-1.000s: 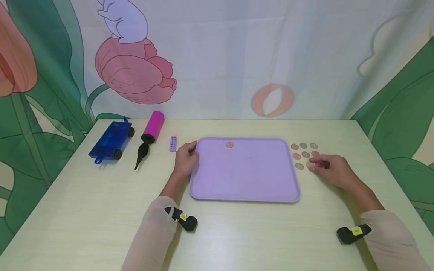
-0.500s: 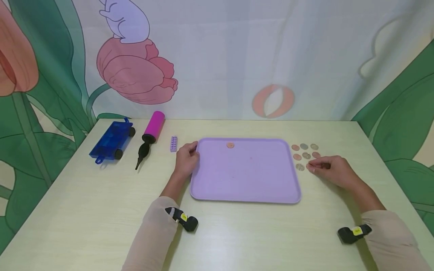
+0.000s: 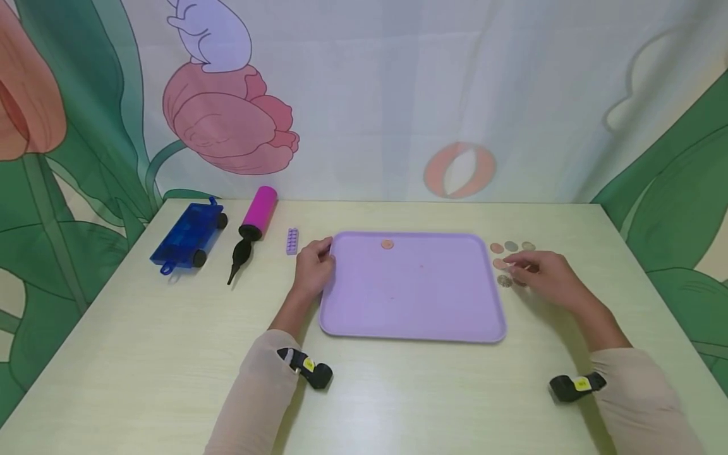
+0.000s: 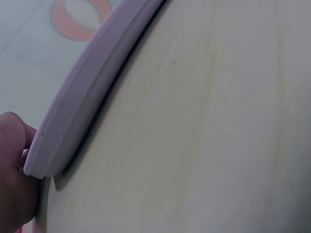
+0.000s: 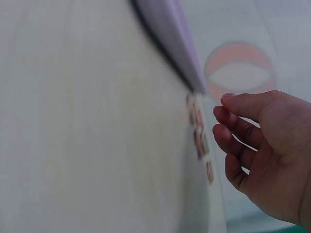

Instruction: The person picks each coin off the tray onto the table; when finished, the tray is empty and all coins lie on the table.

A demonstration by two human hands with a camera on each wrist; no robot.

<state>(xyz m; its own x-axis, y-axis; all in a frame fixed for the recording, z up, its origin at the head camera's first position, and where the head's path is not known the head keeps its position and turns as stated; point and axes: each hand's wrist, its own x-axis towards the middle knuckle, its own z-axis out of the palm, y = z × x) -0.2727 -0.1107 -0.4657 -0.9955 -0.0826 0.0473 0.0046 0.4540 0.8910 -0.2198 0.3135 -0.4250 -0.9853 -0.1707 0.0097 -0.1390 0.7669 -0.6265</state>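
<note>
A flat purple tray lies mid-table with one copper coin near its far edge. My left hand grips the tray's left rim; the left wrist view shows the hand at the tray's edge. My right hand hovers over several copper and silver coins right of the tray, including a silver coin. Its fingers partly cover some of them. In the right wrist view, the hand's fingers are loosely bent, and no coin shows between thumb and forefinger.
Toward the back left stand a blue toy cart with black wheels and a pink hand pump with a black nozzle. A small purple building brick lies left of the tray. A patterned curtain hangs behind the table.
My right hand has lifted from a coin at the near side of the group and shifted slightly left and away from me. The left hand and tray stay put.
</note>
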